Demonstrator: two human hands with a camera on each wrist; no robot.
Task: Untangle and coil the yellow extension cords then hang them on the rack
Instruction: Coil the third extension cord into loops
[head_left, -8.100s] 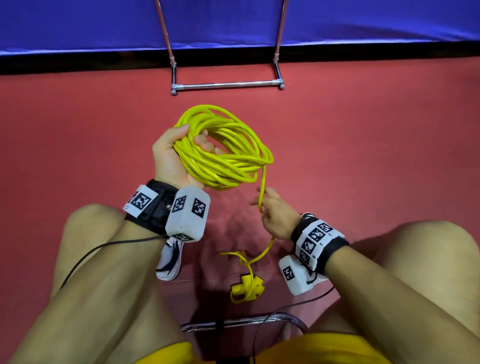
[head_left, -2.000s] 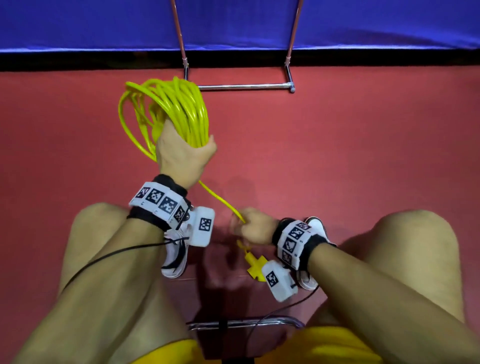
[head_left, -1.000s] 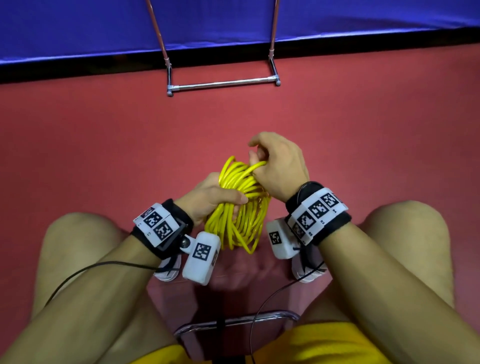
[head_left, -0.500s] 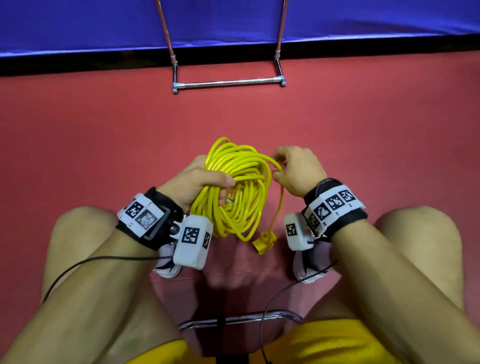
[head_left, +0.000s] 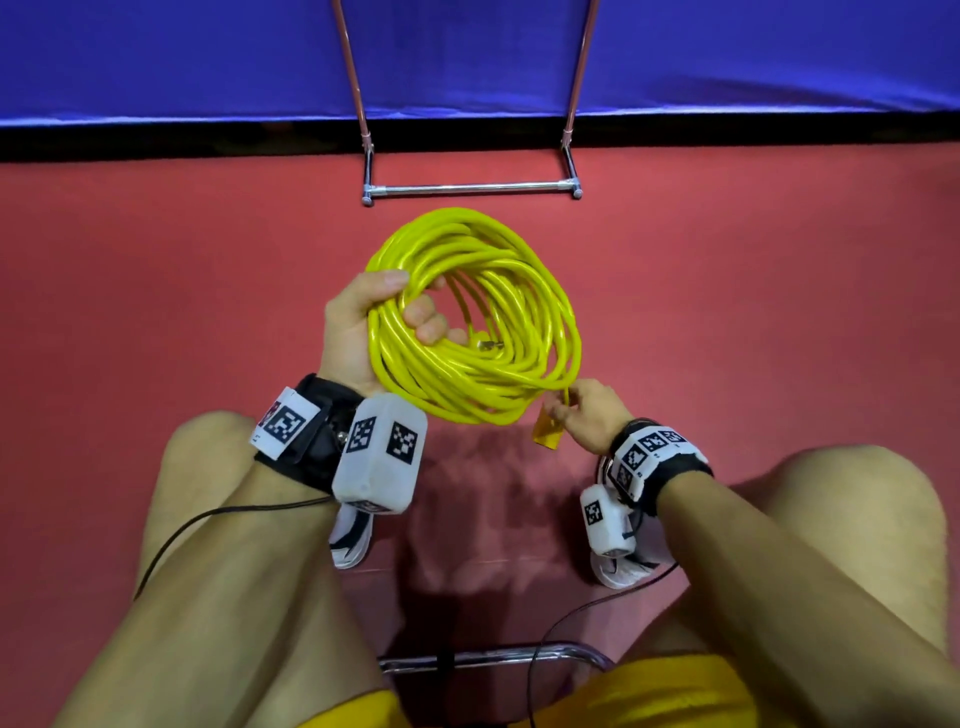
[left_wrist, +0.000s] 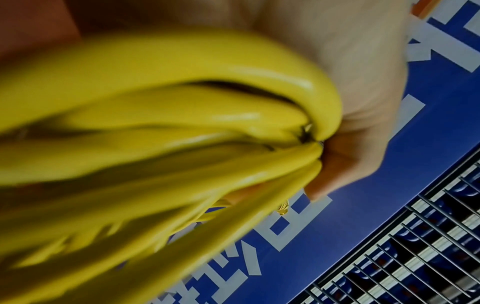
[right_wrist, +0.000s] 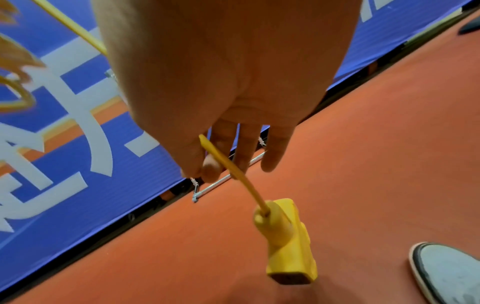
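Above our knees: left hand (head_left: 358, 332) wraps coiled cord (head_left: 483, 322); right hand (head_left: 587, 415) pinches tail by socket (head_left: 546, 432). Cord springy, slick; we grip bundled loops.

Blurred yellow cord (left_wrist: 161, 156) fills the left wrist view; rack (head_left: 470, 188) top cut off.

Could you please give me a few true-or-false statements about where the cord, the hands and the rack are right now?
1. The left hand grips the coil. True.
2. The coil hangs on the rack. False: it is held in front of the rack.
3. The right hand pinches the cord just above the socket. True.
4. The socket lies on the floor. False: it dangles below the right hand.
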